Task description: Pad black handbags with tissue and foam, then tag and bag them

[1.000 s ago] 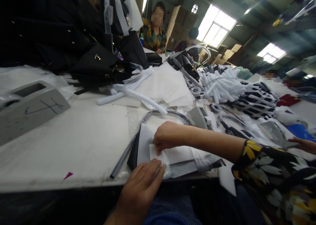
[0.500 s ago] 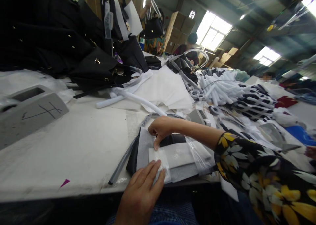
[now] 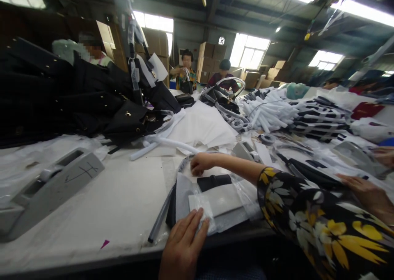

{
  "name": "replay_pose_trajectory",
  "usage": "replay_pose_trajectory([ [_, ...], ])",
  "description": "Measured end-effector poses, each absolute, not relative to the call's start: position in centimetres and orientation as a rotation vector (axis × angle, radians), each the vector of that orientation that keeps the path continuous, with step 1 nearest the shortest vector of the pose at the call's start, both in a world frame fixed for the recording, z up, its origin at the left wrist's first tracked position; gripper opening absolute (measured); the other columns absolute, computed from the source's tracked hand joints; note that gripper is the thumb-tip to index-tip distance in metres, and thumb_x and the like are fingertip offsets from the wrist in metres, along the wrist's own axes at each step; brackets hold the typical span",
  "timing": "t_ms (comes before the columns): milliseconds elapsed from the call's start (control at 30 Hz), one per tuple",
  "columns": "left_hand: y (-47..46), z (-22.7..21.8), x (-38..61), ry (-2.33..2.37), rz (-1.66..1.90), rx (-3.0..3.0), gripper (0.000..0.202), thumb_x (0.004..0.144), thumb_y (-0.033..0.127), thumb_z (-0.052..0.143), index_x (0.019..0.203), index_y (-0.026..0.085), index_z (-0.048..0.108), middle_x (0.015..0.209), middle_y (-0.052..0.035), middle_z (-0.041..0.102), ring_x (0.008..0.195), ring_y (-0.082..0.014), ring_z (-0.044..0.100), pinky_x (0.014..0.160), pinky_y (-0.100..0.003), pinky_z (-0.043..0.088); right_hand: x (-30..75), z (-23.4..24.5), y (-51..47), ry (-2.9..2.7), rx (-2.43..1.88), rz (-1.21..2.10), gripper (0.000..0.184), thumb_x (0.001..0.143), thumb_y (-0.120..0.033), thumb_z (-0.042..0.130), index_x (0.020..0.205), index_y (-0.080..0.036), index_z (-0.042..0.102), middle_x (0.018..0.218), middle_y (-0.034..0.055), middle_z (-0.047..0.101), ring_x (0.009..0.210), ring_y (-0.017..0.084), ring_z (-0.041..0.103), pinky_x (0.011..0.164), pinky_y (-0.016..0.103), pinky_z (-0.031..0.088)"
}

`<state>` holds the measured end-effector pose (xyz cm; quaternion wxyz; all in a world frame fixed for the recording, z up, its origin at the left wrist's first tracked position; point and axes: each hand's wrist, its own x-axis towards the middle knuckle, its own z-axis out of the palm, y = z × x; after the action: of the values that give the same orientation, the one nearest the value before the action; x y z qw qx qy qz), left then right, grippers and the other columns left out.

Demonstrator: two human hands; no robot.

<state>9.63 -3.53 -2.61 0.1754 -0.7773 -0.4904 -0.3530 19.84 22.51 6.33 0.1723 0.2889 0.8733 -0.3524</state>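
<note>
One black bag (image 3: 214, 182) lies at the near edge of the white table (image 3: 129, 194), white packing sheet (image 3: 222, 201) on top. Left hand (image 3: 184, 239) open, fingers resting on the sheet's left end; right hand (image 3: 199, 164) curled near the wrapped handle (image 3: 180, 163), can't tell if it's gripping anything

Left of the white sheets (image 3: 205, 124) rises a heap of black bags (image 3: 61, 99); in front of the sheets, on the same side, lie a grey tape dispenser (image 3: 83, 173) with dark pen strokes and a purple scrap (image 3: 105, 244). Right of the sheets are bundled white rolls (image 3: 267, 110). Beyond the sheets, cardboard boxes (image 3: 208, 58) stand stacked
</note>
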Motion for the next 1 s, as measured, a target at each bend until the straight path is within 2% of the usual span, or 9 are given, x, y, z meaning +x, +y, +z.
replay_pose_trajectory([
  [100, -3.6, -2.9, 9.6, -1.388, -1.003, -2.196, 0.044, 0.097, 0.006, 0.038, 0.126, 0.024, 0.065, 0.134, -0.0008, 0.064, 0.12, -0.0179, 0.061, 0.097, -0.03, 0.049, 22.0, 7.1, 19.5, 2.642, 0.86, -0.924, 0.039, 0.091, -0.044, 0.06, 0.112, -0.014, 0.071, 0.101, 0.0093, 0.074, 0.092, 0.02, 0.067, 0.085, 0.03, 0.048],
  [233, -3.8, -3.0, 9.7, -1.415, -0.985, -2.222, 0.042, 0.097, 0.007, 0.042, 0.128, 0.025, 0.063, 0.136, -0.0011, 0.063, 0.121, -0.0187, 0.061, 0.098, -0.032, 0.049, 22.8, 6.4, 16.7, 2.658, 0.834, -0.786, 0.086, 0.071, -0.059, 0.076, 0.141, -0.016, 0.053, 0.13, 0.0154, 0.064, 0.114, 0.031, 0.061, 0.093, 0.036, 0.045],
  [300, -3.8, -2.9, 9.8, -1.423, -0.962, -2.242, 0.041, 0.097, 0.008, 0.043, 0.129, 0.024, 0.063, 0.136, -0.0019, 0.063, 0.121, -0.0199, 0.06, 0.098, -0.033, 0.049, 22.3, 5.7, 17.1, 2.573, 0.854, -0.852, 0.093, 0.066, -0.059, 0.08, 0.143, -0.017, 0.049, 0.131, 0.014, 0.063, 0.113, 0.029, 0.061, 0.093, 0.033, 0.045],
  [467, -3.7, -2.6, 10.0, -1.387, -0.953, -2.207, 0.038, 0.096, 0.006, 0.043, 0.125, 0.019, 0.064, 0.129, -0.0056, 0.067, 0.117, -0.022, 0.063, 0.093, -0.035, 0.053, 21.2, 4.4, 20.2, 2.411, 0.882, -1.073, 0.076, 0.065, -0.056, 0.083, 0.126, -0.016, 0.063, 0.103, 0.0036, 0.071, 0.086, 0.016, 0.064, 0.073, 0.021, 0.046],
  [567, -3.6, -2.5, 10.1, -1.365, -0.953, -2.186, 0.04, 0.095, 0.005, 0.043, 0.125, 0.019, 0.064, 0.127, -0.0065, 0.068, 0.115, -0.0216, 0.065, 0.091, -0.035, 0.055, 21.3, 4.0, 20.5, 2.44, 0.886, -1.094, 0.053, 0.074, -0.053, 0.078, 0.112, -0.016, 0.071, 0.089, -0.0009, 0.072, 0.077, 0.012, 0.062, 0.068, 0.019, 0.044],
  [667, -3.5, -2.6, 10.0, -1.341, -0.941, -2.174, 0.04, 0.094, 0.004, 0.044, 0.126, 0.018, 0.064, 0.126, -0.0075, 0.069, 0.114, -0.0219, 0.065, 0.09, -0.035, 0.056, 21.3, 4.1, 19.4, 2.558, 0.971, -1.012, 0.039, 0.089, -0.049, 0.065, 0.101, -0.013, 0.074, 0.084, 0.0009, 0.071, 0.074, 0.012, 0.062, 0.066, 0.02, 0.043],
  [833, -3.3, -3.0, 9.8, -1.276, -0.897, -2.184, 0.04, 0.094, 0.008, 0.047, 0.13, 0.019, 0.062, 0.131, -0.0069, 0.066, 0.118, -0.0221, 0.063, 0.094, -0.035, 0.055, 23.0, 6.6, 15.6, 2.847, 1.155, -0.746, 0.031, 0.096, -0.036, 0.055, 0.11, -0.015, 0.072, 0.105, 0.0099, 0.073, 0.098, 0.022, 0.065, 0.083, 0.029, 0.044],
  [900, -3.3, -3.0, 9.3, -1.266, -0.908, -2.215, 0.041, 0.093, 0.01, 0.049, 0.131, 0.021, 0.061, 0.132, -0.0055, 0.065, 0.119, -0.0214, 0.063, 0.096, -0.034, 0.055, 25.7, 8.3, 13.7, 2.962, 1.18, -0.653, 0.033, 0.095, -0.039, 0.057, 0.119, -0.019, 0.069, 0.116, 0.0104, 0.071, 0.111, 0.025, 0.062, 0.094, 0.033, 0.042],
  [1000, -3.1, -1.9, 7.8, -1.277, -0.938, -2.407, 0.04, 0.092, 0.026, 0.058, 0.132, 0.026, 0.059, 0.133, -0.0021, 0.065, 0.116, -0.0211, 0.065, 0.095, -0.031, 0.056, 31.4, 9.7, 10.3, 3.142, 1.091, -0.534, 0.039, 0.094, -0.047, 0.06, 0.123, -0.022, 0.067, 0.121, 0.0093, 0.07, 0.117, 0.024, 0.061, 0.104, 0.036, 0.038],
])
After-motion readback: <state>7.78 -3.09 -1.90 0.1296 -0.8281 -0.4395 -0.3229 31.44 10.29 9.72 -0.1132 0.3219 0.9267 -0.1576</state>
